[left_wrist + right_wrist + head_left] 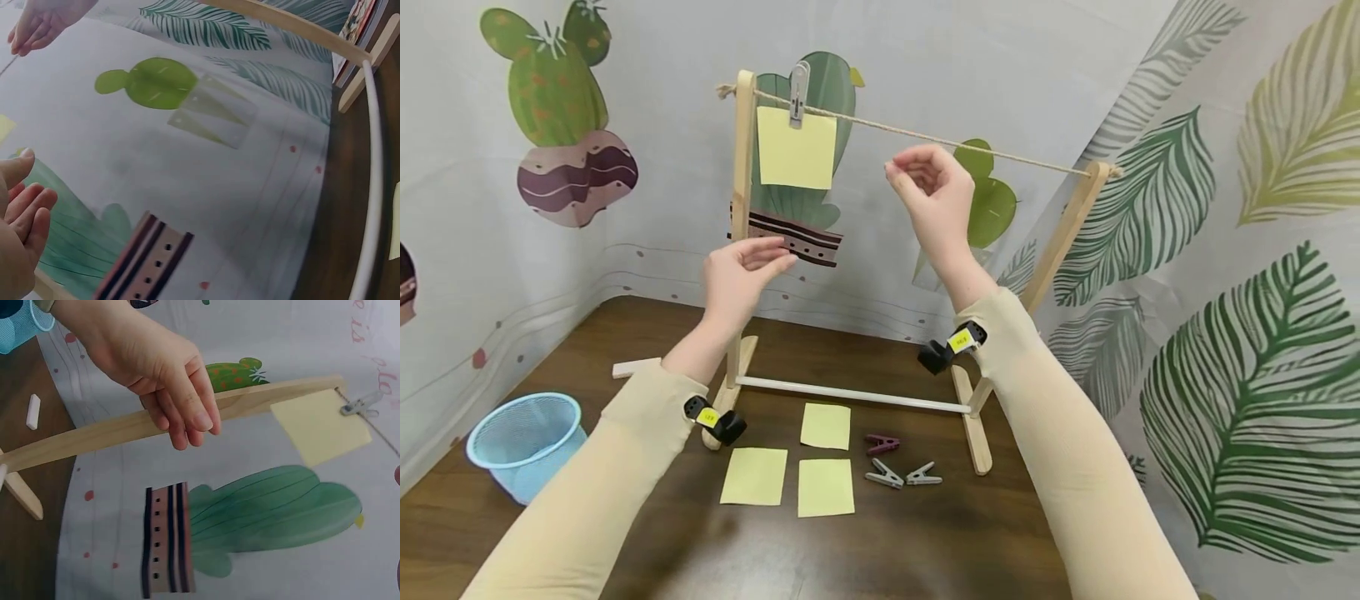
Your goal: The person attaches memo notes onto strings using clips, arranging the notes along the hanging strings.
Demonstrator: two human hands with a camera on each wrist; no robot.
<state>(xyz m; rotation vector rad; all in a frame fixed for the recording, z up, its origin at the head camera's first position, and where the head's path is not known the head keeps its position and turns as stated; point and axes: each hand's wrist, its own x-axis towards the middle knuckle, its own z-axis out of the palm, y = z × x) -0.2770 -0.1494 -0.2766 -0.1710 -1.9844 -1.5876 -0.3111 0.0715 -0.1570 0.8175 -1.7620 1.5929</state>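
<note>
A yellow paper note point(797, 150) hangs from the string point(925, 137) near its left end, held by a grey clothespin point(799, 93). Below that note is my left hand point(733, 279), apart from it, fingers loosely bent and holding nothing. My right hand point(936, 200) is raised just under the middle of the string, its fingers loosely curved with nothing visible in them. The right wrist view shows the left hand point(156, 375) in front of a wooden post point(250, 403). On the table lie several more yellow notes point(756, 477), one purple clothespin point(882, 443) and two grey clothespins point(885, 474).
The string runs between two wooden posts of a stand, joined low down by a white rod point(850, 393). A blue mesh basket point(523, 442) stands at the table's left, with a small white block point(636, 367) behind it. Patterned cloth hangs behind and to the right.
</note>
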